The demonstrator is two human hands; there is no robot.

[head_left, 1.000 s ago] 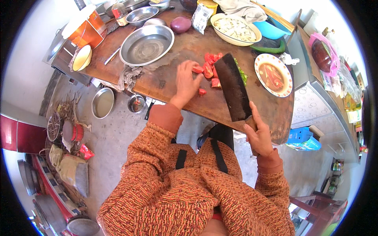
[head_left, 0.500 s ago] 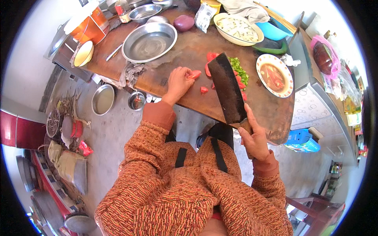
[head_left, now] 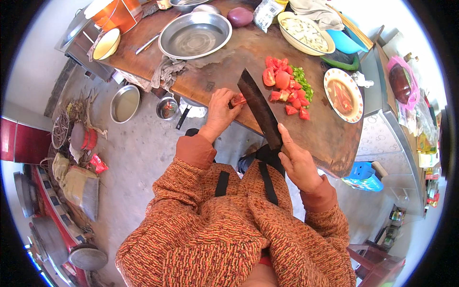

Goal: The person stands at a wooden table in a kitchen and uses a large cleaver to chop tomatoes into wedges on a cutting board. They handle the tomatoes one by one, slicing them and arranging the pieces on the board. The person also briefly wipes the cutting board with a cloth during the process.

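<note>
My right hand (head_left: pixel 299 160) is closed round the handle of a wide, dark cleaver (head_left: pixel 260 110). Its blade is tilted and slants up and to the left over the front edge of the wooden table (head_left: pixel 325 138). Left of the blade's tip, my left hand (head_left: pixel 222 110) pinches a small piece of tomato (head_left: pixel 240 99), mostly hidden by the fingers. A pile of cut tomato chunks (head_left: pixel 283 81) lies right of the blade. Against its right side sits chopped green pepper (head_left: pixel 302 83).
A plate of reddish liquid (head_left: pixel 330 91) stands at the right. Farther back are a bowl of pale cut pieces (head_left: pixel 306 33), a green vegetable (head_left: pixel 342 63), a steel basin (head_left: pixel 165 40) and a purple eggplant (head_left: pixel 240 17). A grey rag (head_left: pixel 167 71) hangs over the table's left edge.
The cleaver has moved left, off the tomato pile, and its blade is turned more edge-on. My left hand has shifted slightly right and nearer, still with tomato in its fingers. The view has shifted.
</note>
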